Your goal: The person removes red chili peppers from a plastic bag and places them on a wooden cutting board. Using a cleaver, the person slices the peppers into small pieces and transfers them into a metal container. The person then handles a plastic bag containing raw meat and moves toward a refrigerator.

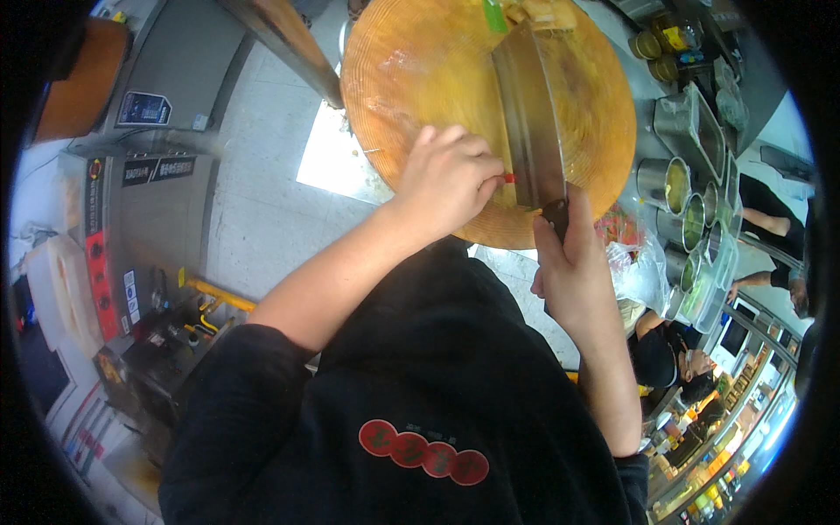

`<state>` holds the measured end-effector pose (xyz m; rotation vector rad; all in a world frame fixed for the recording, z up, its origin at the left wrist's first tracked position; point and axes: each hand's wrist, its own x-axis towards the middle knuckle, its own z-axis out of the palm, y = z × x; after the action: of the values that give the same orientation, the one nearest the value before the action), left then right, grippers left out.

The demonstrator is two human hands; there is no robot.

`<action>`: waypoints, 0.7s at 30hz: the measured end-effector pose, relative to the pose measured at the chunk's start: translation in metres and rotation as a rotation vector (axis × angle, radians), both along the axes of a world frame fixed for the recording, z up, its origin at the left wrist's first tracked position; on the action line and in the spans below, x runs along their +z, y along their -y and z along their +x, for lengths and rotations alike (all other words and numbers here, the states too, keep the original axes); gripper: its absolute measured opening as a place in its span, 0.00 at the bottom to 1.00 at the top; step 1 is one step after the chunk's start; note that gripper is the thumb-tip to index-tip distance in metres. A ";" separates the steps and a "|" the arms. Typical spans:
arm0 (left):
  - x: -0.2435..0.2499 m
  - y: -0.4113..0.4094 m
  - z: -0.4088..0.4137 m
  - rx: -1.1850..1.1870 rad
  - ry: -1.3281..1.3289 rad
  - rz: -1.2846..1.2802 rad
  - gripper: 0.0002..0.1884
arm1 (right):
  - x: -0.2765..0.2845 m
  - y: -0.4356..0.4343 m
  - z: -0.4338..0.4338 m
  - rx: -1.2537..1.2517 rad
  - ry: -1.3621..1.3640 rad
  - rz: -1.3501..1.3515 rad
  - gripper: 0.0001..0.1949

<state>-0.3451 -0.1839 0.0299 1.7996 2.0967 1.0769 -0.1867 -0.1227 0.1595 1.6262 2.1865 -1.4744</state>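
A round wooden chopping block (433,85) stands before me, its top stained yellow. My right hand (571,262) grips the dark handle (556,215) of a wide cleaver (530,118), whose blade lies over the right half of the block. Close to the blade's left side, my left hand (453,174) pinches a small red piece of food (509,178) at its fingertips. Most of that piece is hidden by the fingers, so its kind is unclear. Near the block's far edge lie a green vegetable piece (494,16) and several tan food pieces (541,14).
Right of the block stand steel pots (663,186), a rectangular steel pan (689,128) and a clear plastic bag (636,262). Other people (669,357) are farther right. A steel appliance (164,230) and a yellow gas pipe (220,294) are at left.
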 end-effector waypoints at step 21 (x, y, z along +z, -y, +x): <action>-0.008 0.006 -0.003 -0.029 0.110 0.046 0.04 | -0.010 0.000 -0.018 -0.060 -0.013 -0.020 0.15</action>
<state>-0.3484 -0.1903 0.0217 1.7426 1.9924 1.1973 -0.2045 -0.1222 0.1497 1.6955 2.1408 -1.5209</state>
